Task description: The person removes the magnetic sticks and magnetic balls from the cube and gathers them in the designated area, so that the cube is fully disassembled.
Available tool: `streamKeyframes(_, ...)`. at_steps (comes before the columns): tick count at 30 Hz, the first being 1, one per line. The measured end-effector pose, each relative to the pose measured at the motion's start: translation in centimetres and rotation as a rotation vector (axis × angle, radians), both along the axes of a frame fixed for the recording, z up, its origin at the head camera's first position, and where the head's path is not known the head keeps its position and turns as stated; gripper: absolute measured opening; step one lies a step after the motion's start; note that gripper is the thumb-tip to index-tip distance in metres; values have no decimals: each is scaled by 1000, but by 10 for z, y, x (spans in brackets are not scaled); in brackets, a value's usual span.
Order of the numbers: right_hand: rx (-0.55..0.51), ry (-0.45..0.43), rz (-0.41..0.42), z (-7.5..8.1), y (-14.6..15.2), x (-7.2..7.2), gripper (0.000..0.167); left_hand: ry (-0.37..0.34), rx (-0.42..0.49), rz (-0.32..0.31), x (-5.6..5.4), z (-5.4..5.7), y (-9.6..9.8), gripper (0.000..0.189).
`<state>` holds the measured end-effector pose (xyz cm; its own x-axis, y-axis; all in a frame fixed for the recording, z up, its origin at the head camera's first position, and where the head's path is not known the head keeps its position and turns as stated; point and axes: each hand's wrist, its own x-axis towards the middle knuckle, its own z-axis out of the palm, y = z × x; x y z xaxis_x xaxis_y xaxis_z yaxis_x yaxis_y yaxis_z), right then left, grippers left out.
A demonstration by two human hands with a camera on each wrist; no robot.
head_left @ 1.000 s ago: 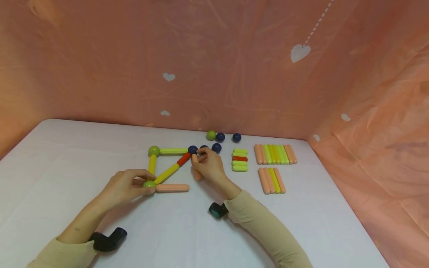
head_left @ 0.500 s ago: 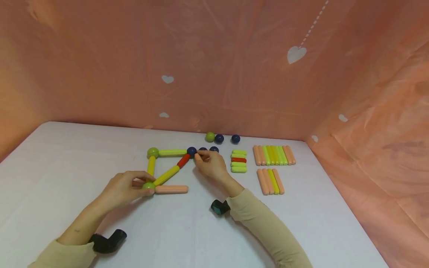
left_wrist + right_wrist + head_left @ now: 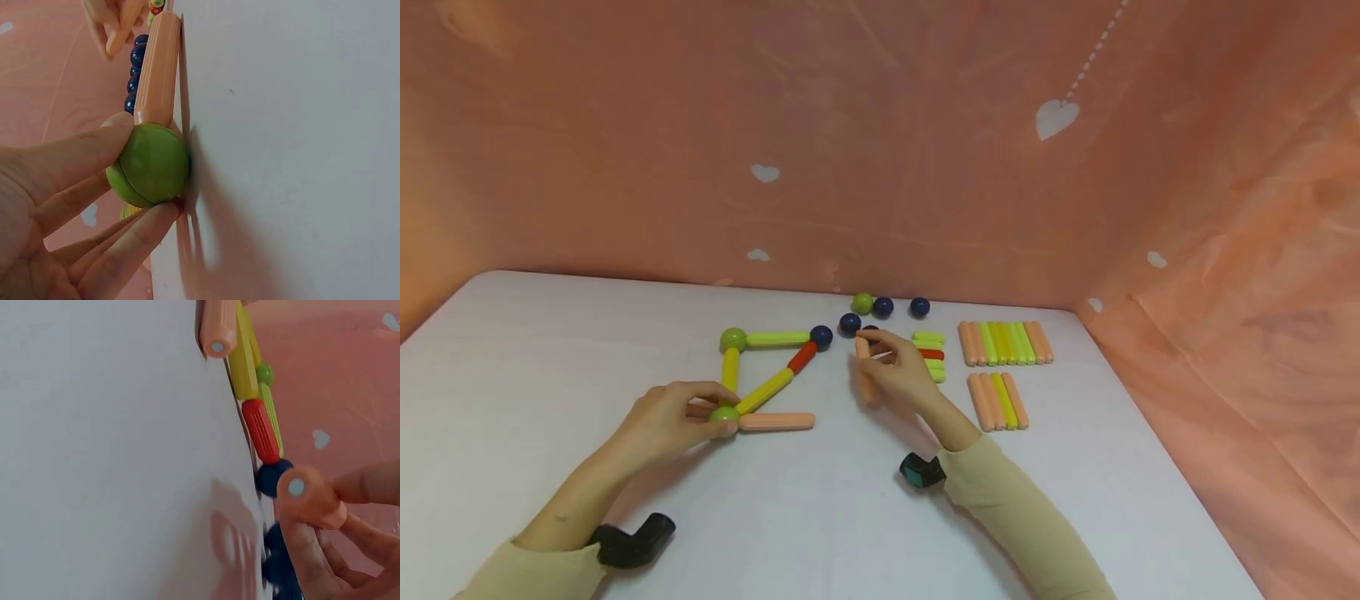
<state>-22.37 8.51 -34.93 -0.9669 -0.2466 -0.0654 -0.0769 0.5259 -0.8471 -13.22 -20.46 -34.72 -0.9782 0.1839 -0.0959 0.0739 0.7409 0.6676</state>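
Observation:
With fingertips and thumb, my left hand (image 3: 662, 425) grips the green ball (image 3: 153, 165) at the near-left corner of a flat frame. From that ball run a peach stick (image 3: 777, 422), a yellow stick (image 3: 730, 368) and a slanting yellow stick (image 3: 764, 392). A short red stick (image 3: 802, 357) links the slanting one to a blue ball (image 3: 821, 337), and a lime stick (image 3: 777, 339) joins this to another green ball (image 3: 733, 340). To the right, my right hand (image 3: 902, 371) pinches a loose peach stick (image 3: 312, 500), whose end shows a silvery disc.
Loose balls, one green (image 3: 862, 303) and several blue (image 3: 883, 307), lie near the table's back edge. Short sticks (image 3: 929, 337) are stacked partly behind the right hand. Two rows of long sticks (image 3: 1006, 343) lie farther right. An orange curtain (image 3: 880, 167) hangs behind.
My right hand has moved right with the peach stick, away from the frame's blue ball. The left hand keeps its hold on the green ball, and the frame keeps its shape.

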Motion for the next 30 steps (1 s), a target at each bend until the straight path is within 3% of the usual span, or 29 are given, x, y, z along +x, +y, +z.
streamKeyframes(15, -67, -9, -90, 8, 80, 14, 46, 3, -7, -12, 1, 2, 2, 33)
streamKeyframes(22, 10, -77, -167, 13, 113, 16, 50, -1, -4, -15, 0, 2, 1, 33)
streamKeyframes(30, 99, -66, -233, 20, 149, 17, 53, -10, 8, -24, 0, 2, 0, 34)
